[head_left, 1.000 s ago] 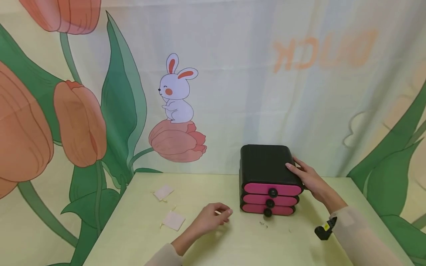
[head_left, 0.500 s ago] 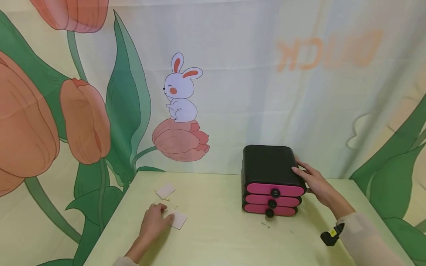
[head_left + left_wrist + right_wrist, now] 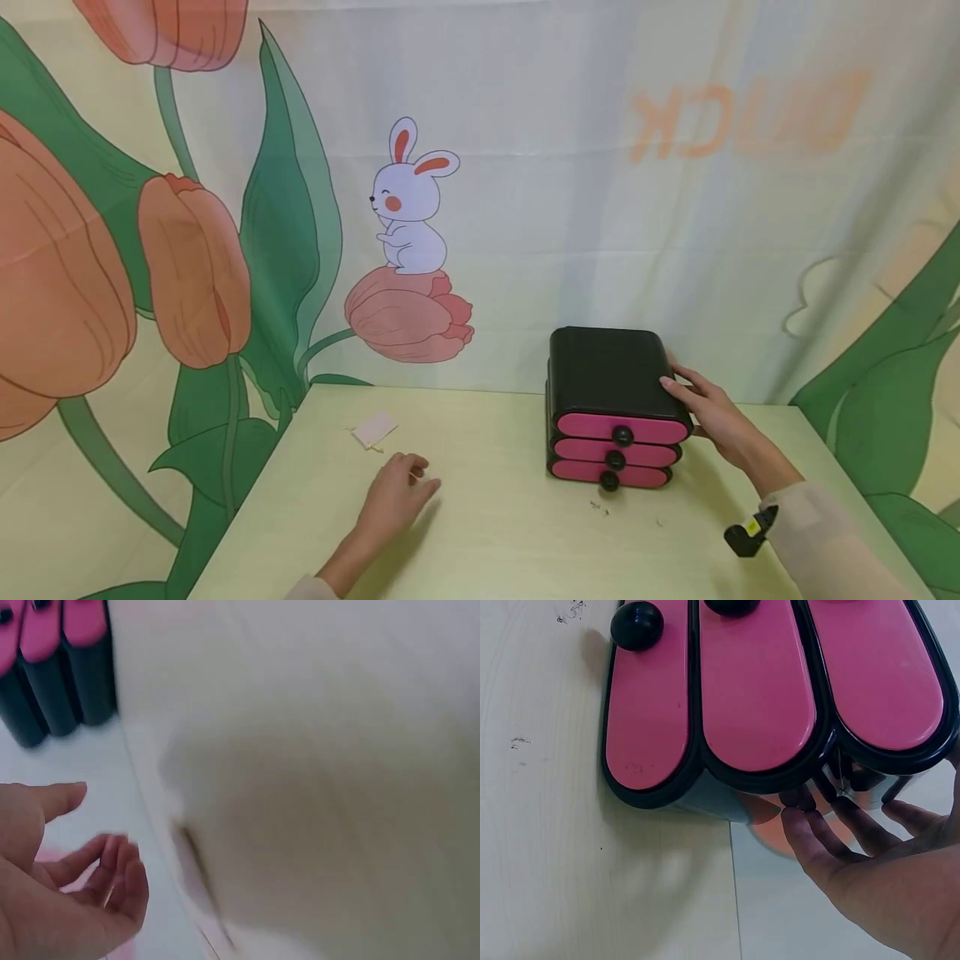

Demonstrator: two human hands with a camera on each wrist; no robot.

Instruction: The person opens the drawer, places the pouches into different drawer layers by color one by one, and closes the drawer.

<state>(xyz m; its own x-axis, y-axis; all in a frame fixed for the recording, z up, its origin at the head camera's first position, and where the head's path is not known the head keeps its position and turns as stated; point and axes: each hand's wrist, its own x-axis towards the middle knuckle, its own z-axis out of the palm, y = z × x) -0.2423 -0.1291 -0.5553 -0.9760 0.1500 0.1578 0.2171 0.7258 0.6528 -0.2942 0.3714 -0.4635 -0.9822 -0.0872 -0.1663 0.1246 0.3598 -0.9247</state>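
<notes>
The left hand [image 3: 393, 500] is well to the left of the drawer box [image 3: 611, 371], its fingers loosely bent and the thumb apart from them; whether anything sits inside the curl cannot be told. The right hand [image 3: 716, 425] lies relaxed against the box's right side, fingertips touching its upper tier and the thumb on the top edge. The box is black, with three stacked pink fronts [image 3: 757, 690], each bearing a round black knob [image 3: 622, 435]. Left of the box, beyond the left hand, a small pale pouch [image 3: 375, 431] with yellowish strings lies flat on the table [image 3: 517, 533]. Small bits [image 3: 598, 505] are scattered in front of the box. Behind it hangs a curtain [image 3: 525, 208] printed with a white rabbit [image 3: 416, 217] and tulips.
</notes>
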